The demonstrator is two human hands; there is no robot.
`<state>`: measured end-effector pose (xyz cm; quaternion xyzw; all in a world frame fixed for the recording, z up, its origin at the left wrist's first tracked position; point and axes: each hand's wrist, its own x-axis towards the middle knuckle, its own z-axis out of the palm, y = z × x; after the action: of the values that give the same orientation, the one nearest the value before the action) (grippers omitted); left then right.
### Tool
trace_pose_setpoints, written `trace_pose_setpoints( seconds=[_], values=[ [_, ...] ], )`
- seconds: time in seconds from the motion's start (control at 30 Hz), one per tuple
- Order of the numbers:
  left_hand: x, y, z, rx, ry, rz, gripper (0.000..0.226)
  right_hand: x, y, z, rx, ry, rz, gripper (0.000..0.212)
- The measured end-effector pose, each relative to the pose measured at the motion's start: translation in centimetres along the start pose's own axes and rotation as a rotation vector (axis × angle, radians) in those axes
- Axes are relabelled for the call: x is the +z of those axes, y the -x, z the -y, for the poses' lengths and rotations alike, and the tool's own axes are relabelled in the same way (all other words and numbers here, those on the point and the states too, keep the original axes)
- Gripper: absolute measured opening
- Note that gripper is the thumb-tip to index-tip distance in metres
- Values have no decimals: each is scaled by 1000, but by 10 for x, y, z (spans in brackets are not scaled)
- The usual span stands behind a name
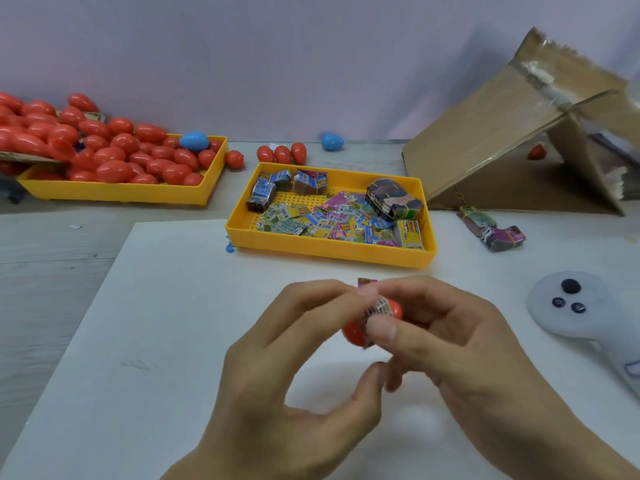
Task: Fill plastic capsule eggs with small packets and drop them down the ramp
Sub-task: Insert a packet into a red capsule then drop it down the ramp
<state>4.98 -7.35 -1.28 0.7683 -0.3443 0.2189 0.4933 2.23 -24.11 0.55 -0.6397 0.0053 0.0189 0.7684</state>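
A red capsule egg [353,332] sits between both hands above the white board. My left hand [291,368] holds the egg from the left with curled fingers. My right hand [446,341] pinches a small printed packet [379,308] against the egg, thumb in front. Whether the egg is open or in halves is hidden by the fingers. A yellow tray [329,249] of loose and bundled packets lies just beyond. The cardboard ramp [512,133] leans at the back right.
A second yellow tray [114,195] heaped with red eggs and one blue egg [194,141] stands at the back left. Loose red eggs [282,154] and a blue egg [331,141] lie behind the packet tray. Bundled packets [491,228] and a white controller [585,313] are on the right.
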Motion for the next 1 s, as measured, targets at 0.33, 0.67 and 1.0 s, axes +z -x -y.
trace_pose_setpoints(
  seconds=[0.33,0.67,1.0],
  values=[
    [-9,-15,-9,-281,306,4,39,-8,-3,54,-345,522,168,45],
    [-1,-23,11,-919,962,-39,51,-42,-29,86,-869,888,-460,27],
    [9,-26,26,-1013,891,-13,50,-158,-116,167,-348,950,-1013,67]
  ],
)
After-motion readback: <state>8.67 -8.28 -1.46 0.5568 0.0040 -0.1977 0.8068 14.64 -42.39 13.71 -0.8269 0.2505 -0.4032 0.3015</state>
